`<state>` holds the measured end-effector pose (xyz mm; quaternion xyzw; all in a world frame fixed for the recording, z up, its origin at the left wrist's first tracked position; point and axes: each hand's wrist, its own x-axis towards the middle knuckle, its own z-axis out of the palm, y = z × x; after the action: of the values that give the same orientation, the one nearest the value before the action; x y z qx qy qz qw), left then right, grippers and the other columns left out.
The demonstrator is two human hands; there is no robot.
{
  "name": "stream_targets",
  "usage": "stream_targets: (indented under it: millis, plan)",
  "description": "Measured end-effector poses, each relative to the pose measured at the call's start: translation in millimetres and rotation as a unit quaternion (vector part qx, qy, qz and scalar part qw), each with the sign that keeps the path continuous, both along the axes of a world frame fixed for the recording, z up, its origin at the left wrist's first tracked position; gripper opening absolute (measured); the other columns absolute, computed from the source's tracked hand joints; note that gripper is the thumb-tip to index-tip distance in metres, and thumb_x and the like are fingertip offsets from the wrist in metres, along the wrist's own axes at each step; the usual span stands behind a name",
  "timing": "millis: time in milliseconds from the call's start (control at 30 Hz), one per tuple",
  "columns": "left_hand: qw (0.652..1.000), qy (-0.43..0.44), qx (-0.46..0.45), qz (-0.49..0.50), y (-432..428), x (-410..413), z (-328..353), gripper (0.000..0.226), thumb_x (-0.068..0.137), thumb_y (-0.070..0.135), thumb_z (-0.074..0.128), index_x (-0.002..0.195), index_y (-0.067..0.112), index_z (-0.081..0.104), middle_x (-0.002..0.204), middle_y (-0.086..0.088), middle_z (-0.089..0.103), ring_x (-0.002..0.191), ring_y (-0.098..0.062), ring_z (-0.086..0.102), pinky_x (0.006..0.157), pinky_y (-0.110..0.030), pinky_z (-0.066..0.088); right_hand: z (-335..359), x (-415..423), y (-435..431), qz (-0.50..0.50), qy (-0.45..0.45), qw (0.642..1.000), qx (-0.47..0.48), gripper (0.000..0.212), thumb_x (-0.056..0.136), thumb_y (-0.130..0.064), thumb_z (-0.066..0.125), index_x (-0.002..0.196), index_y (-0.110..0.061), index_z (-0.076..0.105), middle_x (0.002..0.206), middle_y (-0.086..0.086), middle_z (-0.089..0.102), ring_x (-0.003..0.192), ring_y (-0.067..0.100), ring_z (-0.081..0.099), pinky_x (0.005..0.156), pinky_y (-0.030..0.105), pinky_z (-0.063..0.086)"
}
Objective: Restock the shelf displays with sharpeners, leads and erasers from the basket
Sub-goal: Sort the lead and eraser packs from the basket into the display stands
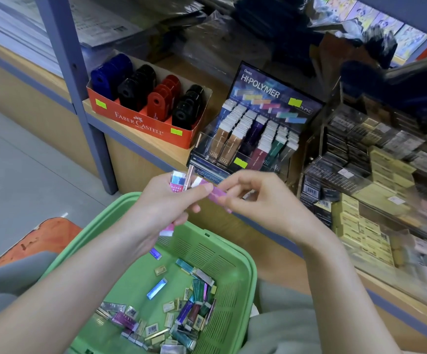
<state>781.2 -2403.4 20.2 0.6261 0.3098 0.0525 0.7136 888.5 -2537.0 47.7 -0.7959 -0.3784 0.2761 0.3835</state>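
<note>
- Left hand (166, 200): curled round a bundle (179, 181) of slim sticks, with pink and blue-white ends showing above the fingers and below the palm.
- Right hand (263, 200): thumb and fingers pinching one pink eraser (217, 194), whose other end sits at the left thumb.
- Both hands above the far rim of the green basket (245, 261), just in front of the shelf (136, 134) edge.
- Step, by judgement: drawing one stick off the bundle for the display (258, 129) at the shelf's front edge.
- To do it well:
  - Firm left grip, so the rest neither fan out nor drop.
  - Straight pull along the stick's length.
  - Colour matched to a column, slid in end-first, label outward.
  - Column for pink not clear from here.
- Basket: many loose sticks and small boxes heaped toward its near side, so plenty left to shelve.
- Sharpeners (161, 98): blue, black and red rows in a red box (143, 121) at the shelf's left end, by the upright. Looks well filled.
- Writing:
  - Red box: "FABER-CASTELL".
  - Display header: "Pentel", "HI-POLYMER", and part of "N-PVC".
  - Display's front strip: "body for precis…", cut off by the hands.
  - Yellow-green stickers on both: unreadable.
  - Basket items: barcodes, digits too small.
- Clear case (347, 169) further right along the shelf holds dark packs, print blurred.
</note>
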Motion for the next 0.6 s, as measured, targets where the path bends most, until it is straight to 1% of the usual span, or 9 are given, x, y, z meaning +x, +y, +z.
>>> stream_targets:
  millis: [67, 100, 133, 200, 300, 400, 433, 500, 600]
  plan:
    - [1.0, -0.008, 0.01, -0.009, 0.6, -0.1, -0.2, 0.012, 0.084, 0.024, 0.069, 0.08, 0.013, 0.066, 0.056, -0.001, 0.053, 0.035, -0.007, 0.031, 0.034, -0.014, 0.024, -4.0, -4.9, 2.0, 0.06, -0.014, 0.998, -0.028, 0.012, 0.083, -0.021, 0.072, 0.079, -0.031, 0.067, 0.068, -0.014, 0.067, 0.061, 0.001, 0.051, 0.059, 0.011, 0.037]
    - [1.0, -0.013, 0.01, -0.017, 0.2, 0.2, -0.2, 0.013, 0.084, 0.024, 0.069, 0.079, 0.013, 0.064, 0.056, -0.002, 0.051, 0.035, -0.007, 0.031, 0.034, -0.014, 0.024, -6.4, -6.7, 3.1, 0.067, -0.035, 0.997, -0.035, 0.013, 0.082, -0.025, 0.072, 0.075, -0.034, 0.065, 0.066, -0.02, 0.064, 0.059, 0.002, 0.047, 0.057, 0.013, 0.036]
    - [1.0, -0.016, 0.007, -0.023, -0.6, 0.6, 0.1, 0.014, 0.084, 0.024, 0.069, 0.079, 0.013, 0.062, 0.056, -0.003, 0.05, 0.035, -0.007, 0.032, 0.034, -0.014, 0.024, -7.6, -7.5, 3.9, 0.063, -0.056, 0.996, -0.038, 0.012, 0.082, -0.027, 0.073, 0.074, -0.032, 0.065, 0.065, -0.021, 0.063, 0.058, 0.003, 0.045, 0.057, 0.014, 0.036]
    - [0.999, -0.017, -0.004, -0.03, -1.8, 1.7, 0.2, 0.015, 0.084, 0.027, 0.068, 0.081, 0.014, 0.062, 0.055, -0.001, 0.048, 0.036, -0.007, 0.031, 0.035, -0.014, 0.024, -7.5, -6.1, 3.8, 0.041, -0.06, 0.997, -0.025, 0.008, 0.083, -0.023, 0.073, 0.078, -0.023, 0.066, 0.072, -0.011, 0.068, 0.062, 0.005, 0.055, 0.062, 0.016, 0.044]
    - [0.999, -0.01, -0.034, -0.023, -2.3, 2.9, -0.9, 0.014, 0.084, 0.029, 0.068, 0.083, 0.016, 0.063, 0.061, -0.004, 0.05, 0.043, -0.01, 0.031, 0.036, -0.014, 0.026, -3.9, 0.1, -0.5, -0.041, -0.035, 0.997, 0.056, 0.011, 0.087, -0.012, 0.066, 0.087, -0.019, 0.057, 0.082, -0.001, 0.069, 0.074, 0.014, 0.068, 0.071, 0.026, 0.055]
    - [0.998, 0.003, -0.053, -0.032, -1.6, 3.2, -2.1, 0.013, 0.083, 0.029, 0.069, 0.083, 0.017, 0.064, 0.07, -0.008, 0.053, 0.05, -0.013, 0.033, 0.037, -0.015, 0.027, 3.0, 11.5, -4.1, -0.179, -0.037, 0.965, 0.188, 0.018, 0.091, -0.005, 0.058, 0.093, -0.017, 0.045, 0.088, 0.004, 0.068, 0.077, 0.013, 0.07, 0.069, 0.026, 0.057]
    - [0.998, 0.009, -0.058, -0.037, -1.4, 2.8, -2.2, 0.012, 0.084, 0.028, 0.069, 0.082, 0.018, 0.063, 0.069, -0.007, 0.053, 0.047, -0.012, 0.033, 0.037, -0.015, 0.028, 4.9, 16.0, -4.7, -0.216, -0.067, 0.951, 0.212, 0.019, 0.092, -0.005, 0.057, 0.094, -0.018, 0.044, 0.089, 0.004, 0.066, 0.076, 0.01, 0.07, 0.069, 0.024, 0.056]
    - [0.997, 0.017, -0.066, -0.046, -1.3, 1.3, -2.6, 0.01, 0.085, 0.026, 0.068, 0.083, 0.017, 0.063, 0.064, -0.004, 0.053, 0.04, -0.008, 0.032, 0.037, -0.014, 0.027, 2.7, 26.1, -5.4, -0.255, -0.154, 0.931, 0.208, 0.014, 0.095, -0.009, 0.055, 0.098, -0.018, 0.044, 0.087, -0.003, 0.064, 0.074, 0.005, 0.068, 0.068, 0.02, 0.056]
    - [0.996, 0.022, -0.069, -0.054, -2.0, 0.0, -3.9, 0.009, 0.086, 0.025, 0.067, 0.083, 0.017, 0.063, 0.065, -0.005, 0.052, 0.04, -0.009, 0.03, 0.037, -0.015, 0.027, -7.0, 38.0, -6.4, -0.239, -0.247, 0.927, 0.154, 0.003, 0.098, -0.021, 0.051, 0.1, -0.019, 0.051, 0.085, -0.004, 0.063, 0.075, 0.007, 0.065, 0.071, 0.025, 0.055]
